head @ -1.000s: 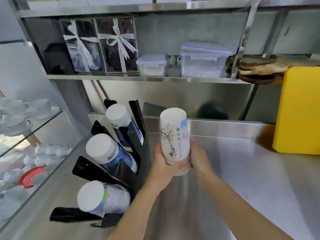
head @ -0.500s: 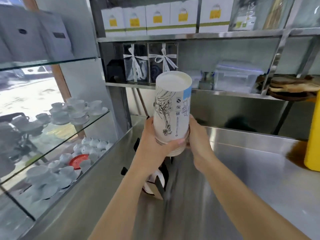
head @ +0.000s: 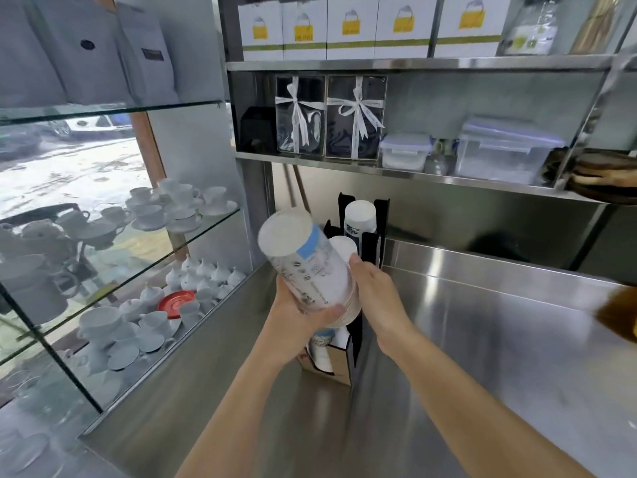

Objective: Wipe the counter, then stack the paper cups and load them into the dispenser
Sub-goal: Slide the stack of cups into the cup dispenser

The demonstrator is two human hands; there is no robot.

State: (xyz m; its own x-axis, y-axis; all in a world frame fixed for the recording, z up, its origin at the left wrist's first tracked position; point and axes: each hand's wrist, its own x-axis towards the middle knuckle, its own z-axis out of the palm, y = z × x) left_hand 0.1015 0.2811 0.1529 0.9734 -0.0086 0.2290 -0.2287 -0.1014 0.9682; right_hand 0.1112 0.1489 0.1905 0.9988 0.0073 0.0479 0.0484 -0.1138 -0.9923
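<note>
Since the earlier frame the stack of paper cups (head: 310,267) has tipped from upright to leaning toward the upper left of the frame, and the black dispenser (head: 365,243) has come back into sight behind it, mid-frame.

Steel counter (head: 482,339) fills the lower right, bare and open out to its raised back edge; a narrower strip runs down the lower left beside the glass shelves (head: 113,112) of white cups and saucers (head: 172,208). Across the top, a shelf carries white boxes (head: 350,27) with yellow labels whose writing is too blurred to read; below them stand two ribboned gift boxes (head: 329,117) and lidded plastic tubs (head: 496,150).

The left hand (head: 296,322) is clamped around the stack's lower end, thumb across the front. The right hand (head: 375,294) presses against its right side, fingers wrapped behind. Small black print and a blue patch mark the cups; none of it is legible. The stack is held in the air, just in front of the dispenser's slots.
</note>
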